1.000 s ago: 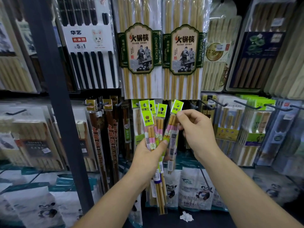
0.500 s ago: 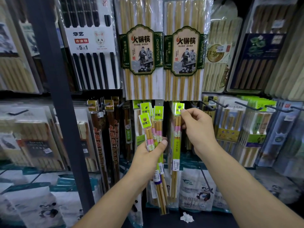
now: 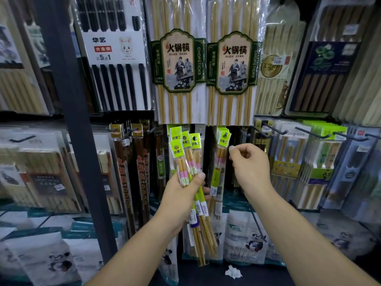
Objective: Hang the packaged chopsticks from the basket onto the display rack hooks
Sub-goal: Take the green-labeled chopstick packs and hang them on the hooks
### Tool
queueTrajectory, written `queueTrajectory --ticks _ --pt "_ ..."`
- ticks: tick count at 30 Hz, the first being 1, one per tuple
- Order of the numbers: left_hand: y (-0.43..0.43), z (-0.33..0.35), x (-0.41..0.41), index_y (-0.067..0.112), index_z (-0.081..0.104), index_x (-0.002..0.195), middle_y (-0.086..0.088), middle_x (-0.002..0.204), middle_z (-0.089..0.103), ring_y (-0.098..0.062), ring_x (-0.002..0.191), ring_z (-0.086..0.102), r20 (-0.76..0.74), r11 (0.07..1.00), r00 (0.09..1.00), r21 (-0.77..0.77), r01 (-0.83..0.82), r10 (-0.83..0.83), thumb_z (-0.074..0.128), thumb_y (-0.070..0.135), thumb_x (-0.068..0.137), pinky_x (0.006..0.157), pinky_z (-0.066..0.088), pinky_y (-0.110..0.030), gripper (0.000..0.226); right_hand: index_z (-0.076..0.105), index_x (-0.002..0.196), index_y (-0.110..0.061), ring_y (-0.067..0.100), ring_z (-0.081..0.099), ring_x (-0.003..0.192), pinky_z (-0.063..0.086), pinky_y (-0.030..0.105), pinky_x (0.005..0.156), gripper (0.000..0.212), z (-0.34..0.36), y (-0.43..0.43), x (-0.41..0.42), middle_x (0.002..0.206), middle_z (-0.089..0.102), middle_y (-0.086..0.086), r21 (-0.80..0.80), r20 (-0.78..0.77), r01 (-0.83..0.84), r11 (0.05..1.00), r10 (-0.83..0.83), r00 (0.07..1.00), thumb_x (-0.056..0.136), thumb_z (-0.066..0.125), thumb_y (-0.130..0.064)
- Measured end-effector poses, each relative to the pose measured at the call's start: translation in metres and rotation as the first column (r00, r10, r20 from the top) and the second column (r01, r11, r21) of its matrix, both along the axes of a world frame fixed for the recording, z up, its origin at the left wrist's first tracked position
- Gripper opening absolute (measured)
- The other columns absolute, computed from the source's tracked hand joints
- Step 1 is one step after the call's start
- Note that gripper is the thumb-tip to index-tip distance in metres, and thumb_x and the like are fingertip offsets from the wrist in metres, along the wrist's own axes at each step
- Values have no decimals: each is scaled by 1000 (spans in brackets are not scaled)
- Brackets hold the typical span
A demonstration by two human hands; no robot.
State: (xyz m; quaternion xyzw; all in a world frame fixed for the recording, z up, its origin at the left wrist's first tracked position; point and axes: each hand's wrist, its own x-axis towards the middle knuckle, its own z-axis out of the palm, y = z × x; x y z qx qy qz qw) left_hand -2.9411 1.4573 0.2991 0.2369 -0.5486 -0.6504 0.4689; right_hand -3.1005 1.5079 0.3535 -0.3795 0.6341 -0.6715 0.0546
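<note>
While the left hand (image 3: 179,200) holds a bunch (image 3: 186,159) of chopstick packs upright before the rack, its grip is closed round their middle, with the thumb lying across the front. The green headers of the bunch fan out above the hand and cover part of the goods hanging behind.

One pack (image 3: 219,168) hangs on a hook (image 3: 226,133) just to the right of the bunch, with the hook tip through its header hole. The right hand (image 3: 250,169) is just beside this pack. Its fingers are curled, its thumb points to the pack, and its grip has hold of nothing.

Two big packs (image 3: 179,65) hang above, and their lower edges come down close over the hook. Bare hooks (image 3: 274,129) stick out on the right. A dark post (image 3: 68,120) stands on the left, with brown packs (image 3: 141,172) between it and the bunch. Panda bags (image 3: 245,234) lie below, and a crumpled paper (image 3: 233,272) lies in front of them.
</note>
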Motion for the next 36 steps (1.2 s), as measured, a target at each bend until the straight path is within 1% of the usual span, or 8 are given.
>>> queueTrajectory --ticks 4,8,12,19,21,24,32,36 --pt "4 1 -3 20 69 117 -4 90 79 -28 84 78 -9 1000 1000 -3 30 -30 72 25 95 71 64 -37 22 69 76 -24 -1 59 63 45 9 58 24 -2 4 15 71 68 -10 -47 -39 -59 997 58 998 98 64 -31" --pt "8 2 -4 26 75 110 -7 103 79 -33 98 76 14 997 998 -58 57 -56 72 30 92 84 63 -49 18 74 82 -29 2 63 71 54 22 73 18 4 5 26 80 72 -9 -39 -63 -188 981 185 981 98 65 -31" --pt "11 3 -6 30 79 103 -11 105 78 -34 99 75 -6 993 993 -27 117 -117 72 27 92 87 62 -54 14 73 81 -30 -2 63 72 51 24 74 20 6 6 28 76 70 -17 -15 -88 -198 980 196 977 99 64 -28" --pt "6 3 -5 12 75 114 -16 112 77 -38 110 71 21 992 993 47 117 -119 70 18 96 100 54 -59 19 70 77 -20 1 57 61 46 24 66 26 6 4 24 64 63 -11 -31 -46 -153 988 152 987 101 60 -26" --pt "3 3 -6 1 71 112 -19 108 76 -41 108 71 25 988 992 98 117 -120 68 12 98 92 59 -56 18 68 78 -19 4 53 59 44 26 62 27 9 3 20 64 60 -7 -62 -38 -109 992 107 994 102 58 -28" --pt "-1 2 -4 1 71 102 -18 95 69 -31 90 70 24 989 997 134 68 -72 69 9 97 75 64 -41 9 66 77 -18 3 48 53 41 26 58 29 14 1 14 60 56 -9 -66 -46 -92 994 89 995 103 56 -29" --pt "-2 2 -2 8 76 98 -6 80 67 -19 75 67 16 995 998 90 52 -54 72 8 94 71 64 -37 5 64 75 -10 2 41 48 37 26 56 32 9 -4 8 51 47 -13 -42 0 -87 995 87 996 102 59 -27" --pt "-1 3 -1 5 74 103 -1 69 69 -16 70 69 32 996 996 44 76 -78 71 6 95 71 63 -34 9 68 76 -12 7 49 54 43 28 59 30 12 -6 8 60 57 2 -61 22 -73 995 74 997 100 60 -29"
